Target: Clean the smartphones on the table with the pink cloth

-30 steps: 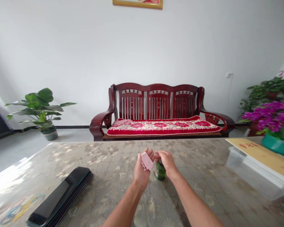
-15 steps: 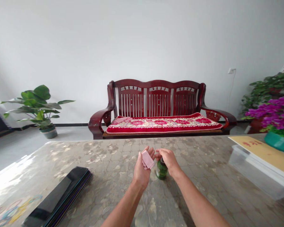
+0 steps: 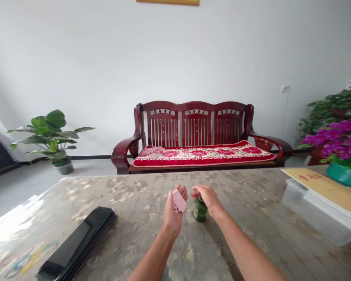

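My left hand (image 3: pixel 173 212) is turned palm up over the table, with a small folded pink cloth (image 3: pixel 179 201) lying in it under the thumb. To its right stands a green bottle (image 3: pixel 200 212), upright on the tabletop, with a dark top partly covered by my right hand (image 3: pixel 208 197). The right hand's palm rests over that top, and its fingers curl toward the left hand. A small gap separates the cloth from the bottle.
Stacked black phone-like slabs (image 3: pixel 78 242) lie at the left, beside loose coloured rubber bands (image 3: pixel 29 259). At the right, a clear plastic box (image 3: pixel 312 214) carries a tan board (image 3: pixel 324 187), near purple flowers (image 3: pixel 336 140). A wooden bench (image 3: pixel 195 105) stands beyond the table (image 3: pixel 140 242).
My left hand, with the pink cloth, has shifted slightly left, away from the bottle. The right hand stays on the bottle's top. The view has tilted up a little.
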The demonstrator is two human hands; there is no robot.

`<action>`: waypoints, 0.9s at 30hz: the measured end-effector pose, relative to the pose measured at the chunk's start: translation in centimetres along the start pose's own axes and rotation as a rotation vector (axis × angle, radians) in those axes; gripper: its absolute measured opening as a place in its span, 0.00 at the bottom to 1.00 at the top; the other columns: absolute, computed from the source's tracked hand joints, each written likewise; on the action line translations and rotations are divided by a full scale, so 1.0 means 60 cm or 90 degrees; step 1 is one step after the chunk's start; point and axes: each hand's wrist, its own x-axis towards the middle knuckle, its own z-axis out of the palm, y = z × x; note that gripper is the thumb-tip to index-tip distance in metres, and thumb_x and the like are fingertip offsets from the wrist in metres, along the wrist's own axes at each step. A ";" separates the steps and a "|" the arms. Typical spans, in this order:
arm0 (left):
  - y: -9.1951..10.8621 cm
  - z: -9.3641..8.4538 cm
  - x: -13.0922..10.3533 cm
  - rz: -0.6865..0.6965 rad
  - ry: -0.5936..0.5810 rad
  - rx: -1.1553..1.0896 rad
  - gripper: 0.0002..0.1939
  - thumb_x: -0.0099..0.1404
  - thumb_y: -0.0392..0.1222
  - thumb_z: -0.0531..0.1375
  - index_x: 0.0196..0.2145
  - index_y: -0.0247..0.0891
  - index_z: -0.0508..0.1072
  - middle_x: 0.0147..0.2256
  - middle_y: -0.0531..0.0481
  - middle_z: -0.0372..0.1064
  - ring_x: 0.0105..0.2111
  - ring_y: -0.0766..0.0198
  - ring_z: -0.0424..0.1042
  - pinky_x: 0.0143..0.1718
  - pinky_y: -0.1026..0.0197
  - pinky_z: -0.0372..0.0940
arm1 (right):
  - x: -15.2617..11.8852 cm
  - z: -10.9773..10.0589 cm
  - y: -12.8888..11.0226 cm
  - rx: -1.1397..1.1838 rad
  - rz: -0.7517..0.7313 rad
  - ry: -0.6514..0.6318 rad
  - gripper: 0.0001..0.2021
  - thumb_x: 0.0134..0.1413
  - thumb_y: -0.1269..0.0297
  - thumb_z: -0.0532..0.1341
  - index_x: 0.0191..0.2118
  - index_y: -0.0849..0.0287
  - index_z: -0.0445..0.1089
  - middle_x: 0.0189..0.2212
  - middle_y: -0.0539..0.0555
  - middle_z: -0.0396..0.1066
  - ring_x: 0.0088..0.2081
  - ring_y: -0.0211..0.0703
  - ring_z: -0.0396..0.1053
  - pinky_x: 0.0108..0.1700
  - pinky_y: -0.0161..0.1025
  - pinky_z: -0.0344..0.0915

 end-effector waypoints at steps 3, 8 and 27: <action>0.003 -0.002 -0.001 0.007 0.012 0.004 0.21 0.73 0.47 0.48 0.51 0.32 0.73 0.49 0.34 0.73 0.52 0.53 0.72 0.62 0.49 0.55 | 0.004 -0.001 0.005 -0.003 0.000 0.001 0.17 0.39 0.56 0.57 0.31 0.63 0.75 0.22 0.55 0.75 0.24 0.42 0.70 0.25 0.34 0.62; 0.001 0.001 -0.012 0.074 0.016 0.041 0.20 0.72 0.49 0.51 0.53 0.34 0.71 0.52 0.36 0.72 0.54 0.53 0.70 0.62 0.49 0.55 | 0.009 -0.002 0.011 -0.010 0.004 -0.002 0.17 0.40 0.57 0.57 0.33 0.63 0.76 0.21 0.55 0.75 0.24 0.41 0.71 0.24 0.34 0.62; 0.005 0.017 -0.036 0.153 0.060 0.069 0.18 0.74 0.47 0.48 0.51 0.39 0.72 0.51 0.41 0.73 0.55 0.57 0.69 0.62 0.52 0.55 | 0.010 0.000 0.006 -0.007 -0.002 -0.018 0.14 0.40 0.61 0.56 0.31 0.62 0.75 0.19 0.52 0.73 0.21 0.39 0.68 0.23 0.33 0.60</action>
